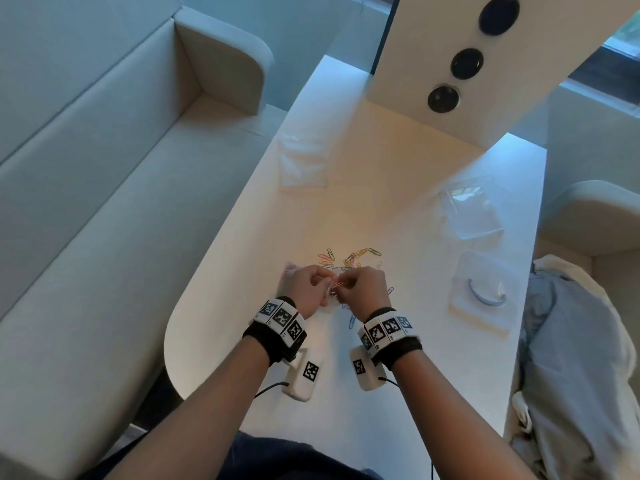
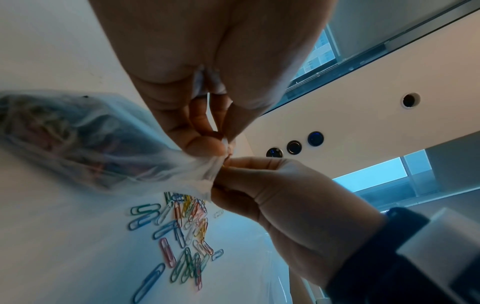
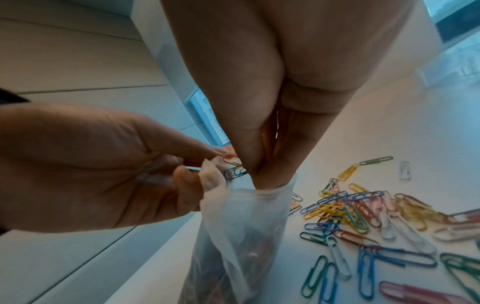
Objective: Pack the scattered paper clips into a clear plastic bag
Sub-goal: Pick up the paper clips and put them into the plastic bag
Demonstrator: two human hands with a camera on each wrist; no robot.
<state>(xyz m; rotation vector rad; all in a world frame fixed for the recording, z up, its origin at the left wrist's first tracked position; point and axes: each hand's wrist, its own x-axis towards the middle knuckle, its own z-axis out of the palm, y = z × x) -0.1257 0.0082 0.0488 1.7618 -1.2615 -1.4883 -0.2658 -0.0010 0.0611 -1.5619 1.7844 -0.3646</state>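
Note:
Over the white table, both hands meet at a clear plastic bag that holds several coloured clips. My left hand pinches the bag's rim between thumb and fingers; the bag trails off to its left. My right hand pinches an orange clip and a blue clip right at the bag's mouth, its fingertips partly inside the rim. Loose paper clips of several colours lie just beyond the hands and in the right wrist view.
Flat clear bags lie further back at the left and right. A packet with a blue curved piece is at the right. Grey cloth hangs off the table's right side. A sofa runs along the left.

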